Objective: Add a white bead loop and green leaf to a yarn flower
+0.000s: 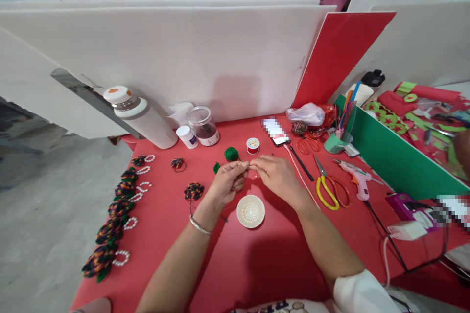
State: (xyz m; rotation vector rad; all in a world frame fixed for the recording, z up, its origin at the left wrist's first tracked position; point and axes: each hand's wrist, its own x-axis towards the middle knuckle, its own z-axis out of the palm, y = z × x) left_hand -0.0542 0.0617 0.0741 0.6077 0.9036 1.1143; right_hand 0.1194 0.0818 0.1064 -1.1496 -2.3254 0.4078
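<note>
Over the red table my left hand [230, 178] and my right hand [277, 175] meet, thumbs and fingertips pinched together. Whatever lies between the fingertips is too small to make out. Just below them stands a small cream bowl [251, 211] with white beads inside. A dark multicoloured crocheted piece [194, 190] lies left of my left hand, with a smaller one [177, 163] farther off. Behind my fingers are a green yarn ball [231, 154], a small green leaf-like piece [216, 167] and a red-and-white spool [253, 145].
Crocheted pieces [119, 208] with white bead loops [121, 257] line the left edge. A white bottle [147, 120], clear jar [203, 127] and white tub [187, 137] stand behind. To the right lie a phone [275, 131], yellow-handled scissors [326, 188], a glue gun [358, 176] and cables.
</note>
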